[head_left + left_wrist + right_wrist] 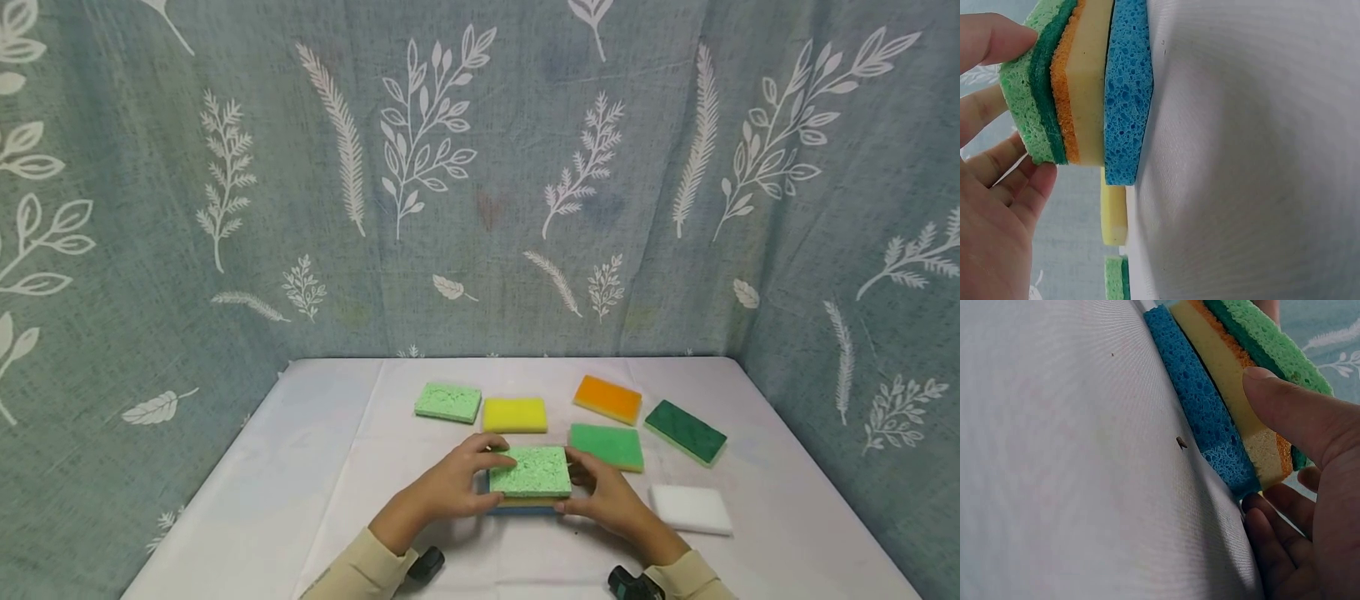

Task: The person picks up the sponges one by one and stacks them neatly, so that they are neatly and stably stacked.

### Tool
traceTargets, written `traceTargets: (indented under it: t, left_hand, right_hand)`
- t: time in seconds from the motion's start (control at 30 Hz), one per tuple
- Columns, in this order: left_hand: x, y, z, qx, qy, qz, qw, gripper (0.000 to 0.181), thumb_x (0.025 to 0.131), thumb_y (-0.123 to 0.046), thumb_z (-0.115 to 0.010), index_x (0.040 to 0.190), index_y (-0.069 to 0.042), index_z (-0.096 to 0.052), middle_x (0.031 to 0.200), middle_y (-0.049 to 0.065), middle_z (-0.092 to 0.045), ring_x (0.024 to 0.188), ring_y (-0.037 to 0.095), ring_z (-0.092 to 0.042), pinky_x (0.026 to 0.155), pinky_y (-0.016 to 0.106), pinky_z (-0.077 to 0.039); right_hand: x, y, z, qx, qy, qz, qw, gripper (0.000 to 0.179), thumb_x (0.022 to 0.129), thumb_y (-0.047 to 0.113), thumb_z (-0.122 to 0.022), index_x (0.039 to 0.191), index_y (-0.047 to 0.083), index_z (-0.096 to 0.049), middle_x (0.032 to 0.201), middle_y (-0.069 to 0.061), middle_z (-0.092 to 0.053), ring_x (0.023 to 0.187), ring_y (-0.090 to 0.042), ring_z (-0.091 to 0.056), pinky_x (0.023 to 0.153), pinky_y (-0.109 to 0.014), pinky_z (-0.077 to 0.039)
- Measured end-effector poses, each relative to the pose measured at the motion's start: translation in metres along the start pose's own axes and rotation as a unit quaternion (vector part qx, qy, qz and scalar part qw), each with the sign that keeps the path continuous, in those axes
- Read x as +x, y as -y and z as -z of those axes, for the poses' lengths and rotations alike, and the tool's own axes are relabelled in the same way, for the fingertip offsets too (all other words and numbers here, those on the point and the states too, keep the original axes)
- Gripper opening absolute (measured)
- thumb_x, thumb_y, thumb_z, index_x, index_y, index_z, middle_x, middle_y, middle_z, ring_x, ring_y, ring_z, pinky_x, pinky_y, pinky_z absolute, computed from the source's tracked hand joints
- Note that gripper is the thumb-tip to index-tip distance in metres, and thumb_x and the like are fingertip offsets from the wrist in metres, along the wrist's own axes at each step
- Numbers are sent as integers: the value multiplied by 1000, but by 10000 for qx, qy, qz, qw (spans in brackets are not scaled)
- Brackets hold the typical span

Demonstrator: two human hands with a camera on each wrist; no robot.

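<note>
A stack of sponges stands close in front of the person. At its bottom is a blue sponge (1127, 94); over it sits a pale yellow sponge with an orange scouring layer (1088, 87). On top lies a light green sponge with a dark green underside (531, 472). The left hand (465, 477) holds the top sponge at its left end, one fingertip on its upper face. From the right, the right hand (606, 493) grips the stack, its thumb (1266, 394) against the near side of the yellow and orange sponge and its other fingers behind the right end.
Behind the stack lie a light green sponge (447, 402), a yellow one (515, 415) and an orange one (608, 399). Further right are a green sponge (607, 447), a dark green one (686, 432) and a white one (691, 509). A leaf-patterned curtain (480, 183) encloses the white-covered table (337, 500).
</note>
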State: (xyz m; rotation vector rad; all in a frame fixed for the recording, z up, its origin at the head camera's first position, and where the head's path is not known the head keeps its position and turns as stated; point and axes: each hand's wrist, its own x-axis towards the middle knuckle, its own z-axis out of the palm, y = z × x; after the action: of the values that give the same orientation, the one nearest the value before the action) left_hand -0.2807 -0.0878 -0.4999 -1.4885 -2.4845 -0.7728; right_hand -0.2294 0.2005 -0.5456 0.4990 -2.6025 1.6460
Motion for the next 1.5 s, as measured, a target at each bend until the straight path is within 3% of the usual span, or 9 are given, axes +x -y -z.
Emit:
traceTargets:
  t: [0.23,0.67,0.87,0.97,1.27,1.5]
  left_hand:
    - [1,-2,2,-45,188,223,9996,43,82,-30,-73,123,-20,-67,132,2,-51,125,16,-44,103,39,-41]
    - [1,-5,5,-181,347,305,9988,43,83,-30,-73,125,-19,-66,134,4,-50,125,19,-44,103,41,-41]
    - [2,-7,11,-283,379,481,9977,47,87,-44,-70,126,-19,-65,136,3,-49,127,20,-43,102,46,-41]
    - [3,-4,14,-226,320,569,9976,48,90,-48,-65,129,-19,-63,135,0,-50,126,19,-46,100,46,-42]
    - [6,11,22,-141,-240,781,9966,36,95,-33,-63,126,-15,-65,124,-4,-60,115,15,-55,96,40,-47]
    - [18,30,22,-67,-256,1091,9937,35,95,-30,-63,124,-10,-65,119,-1,-62,109,15,-57,92,40,-49]
  right_hand:
    - [1,3,0,29,-12,-15,10000,91,70,26,-89,145,5,-43,127,-8,-59,108,-22,-60,94,-37,-48]
    - [-1,3,0,15,9,-112,9999,91,72,31,-88,145,4,-42,128,-8,-59,108,-21,-60,94,-39,-49]
    - [-2,3,1,35,30,-51,10000,92,71,32,-88,146,5,-41,126,-9,-60,109,-22,-60,94,-39,-49]
    - [-2,6,2,164,30,14,9999,92,72,28,-88,147,4,-40,127,-11,-59,109,-24,-60,95,-41,-48]
    - [-3,7,3,798,-8,127,9967,90,75,21,-86,148,4,-36,134,-16,-52,116,-31,-56,98,-44,-46]
    - [-2,8,2,1117,-27,214,9935,91,76,15,-85,149,-1,-32,135,-23,-49,118,-39,-53,96,-44,-47]
